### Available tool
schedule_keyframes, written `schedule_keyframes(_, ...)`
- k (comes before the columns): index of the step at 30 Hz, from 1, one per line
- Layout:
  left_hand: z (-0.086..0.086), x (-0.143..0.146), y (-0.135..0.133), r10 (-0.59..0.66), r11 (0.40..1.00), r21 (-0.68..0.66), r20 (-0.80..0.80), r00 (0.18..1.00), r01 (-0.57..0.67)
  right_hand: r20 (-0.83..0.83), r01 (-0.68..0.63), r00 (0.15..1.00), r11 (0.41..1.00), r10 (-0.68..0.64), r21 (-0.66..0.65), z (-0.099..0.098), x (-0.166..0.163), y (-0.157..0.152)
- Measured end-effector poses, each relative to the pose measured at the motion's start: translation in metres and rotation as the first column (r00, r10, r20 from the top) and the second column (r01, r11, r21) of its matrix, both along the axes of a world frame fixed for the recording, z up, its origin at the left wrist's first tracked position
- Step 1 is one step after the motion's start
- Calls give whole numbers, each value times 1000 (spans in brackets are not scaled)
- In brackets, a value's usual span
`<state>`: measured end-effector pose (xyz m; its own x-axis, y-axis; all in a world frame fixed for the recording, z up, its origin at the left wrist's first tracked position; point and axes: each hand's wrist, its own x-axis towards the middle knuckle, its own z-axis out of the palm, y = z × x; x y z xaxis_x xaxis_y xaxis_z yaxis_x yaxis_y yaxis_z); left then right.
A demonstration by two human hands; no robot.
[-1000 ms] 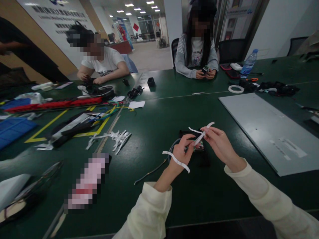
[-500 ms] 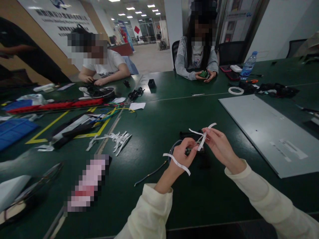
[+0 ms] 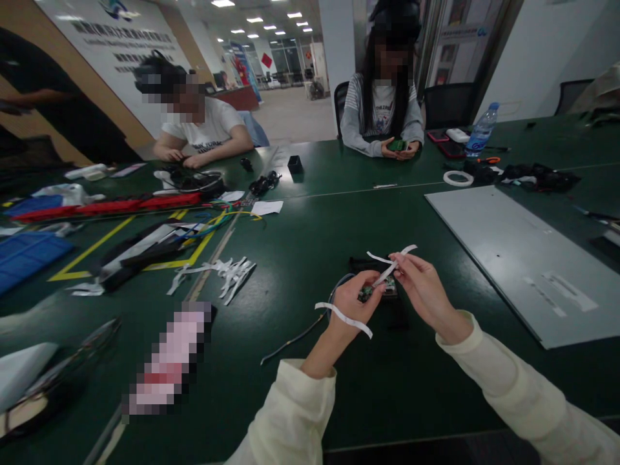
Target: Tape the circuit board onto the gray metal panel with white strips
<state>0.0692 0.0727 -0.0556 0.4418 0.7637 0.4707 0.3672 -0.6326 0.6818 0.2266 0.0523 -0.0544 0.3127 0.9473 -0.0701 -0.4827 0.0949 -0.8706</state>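
A narrow white strip [image 3: 386, 274] stretches between my two hands above the table. My left hand [image 3: 352, 303] is closed, thumb and index finger pinching its lower end. The fingertips of my right hand [image 3: 426, 284] grip the upper part, where further strip ends stick out. Another white strip [image 3: 345, 318] lies across the back of my left hand near the wrist. Under the hands is a green circuit board [image 3: 390, 284] in a dark holder, partly hidden by my fingers. A thin grey cable [image 3: 295, 337] trails to the left of it.
Loose white strips [image 3: 234, 276] lie in a heap left of my hands, above a blurred-out phone-like object [image 3: 172, 361]. A large grey panel [image 3: 523, 258] lies at right. Across the table, a person holds a green board [image 3: 398, 146]; another person sits at left.
The strip between my hands has turned, now showing narrower and lying more slanted. My right hand has shifted slightly, and my left hand stays almost in place.
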Motion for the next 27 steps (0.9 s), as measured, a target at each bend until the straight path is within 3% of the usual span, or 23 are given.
schedule_keyframes(8, 3, -2, 0, -107, 994, -33, -32, 994, 106, 105, 4, 994, 1000, -5, 7, 1, -2, -1)
schedule_keyframes(15, 6, -4, -1, 58, 998, -32, -60, 997, -60, 266, 61, 961, 996, -75, 63, 0, -10, -9)
schedule_keyframes(21, 4, -3, 0, -108, 993, 45, -100, 989, 113, 343, 37, 936, 991, -79, 127, -2, -17, -13)
schedule_keyframes(24, 5, -2, -1, -164, 985, 34, -123, 979, 169, 326, -7, 945, 993, -31, 114, -2, -17, -13)
schedule_keyframes(27, 6, -2, -2, -152, 987, 28, -110, 982, 156, 299, -140, 949, 984, 102, 109, -2, -18, -13)
